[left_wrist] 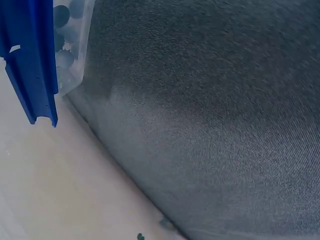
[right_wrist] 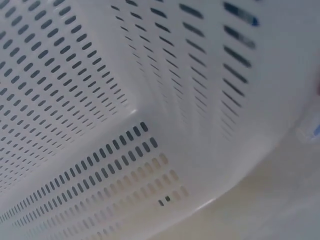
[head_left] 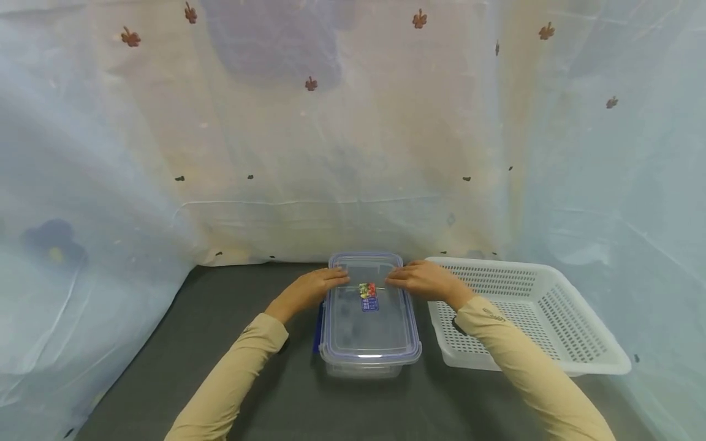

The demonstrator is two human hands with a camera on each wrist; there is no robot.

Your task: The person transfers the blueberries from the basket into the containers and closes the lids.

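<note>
A clear plastic food storage box stands on the dark table with its lid on top. The lid has a purple-blue edge and a small label with a fruit picture. My left hand rests its fingers on the lid's left edge, toward the far end. On the opposite edge lie the fingers of my right hand, fairly straight. A blue clip flap sticks out from the box's left side, unfastened. Neither wrist view includes my fingers.
Right of the box, under my right forearm, stands a white perforated basket, whose slotted walls fill the right wrist view. The dark tabletop ends at a pale patterned plastic sheet that hangs behind and at both sides.
</note>
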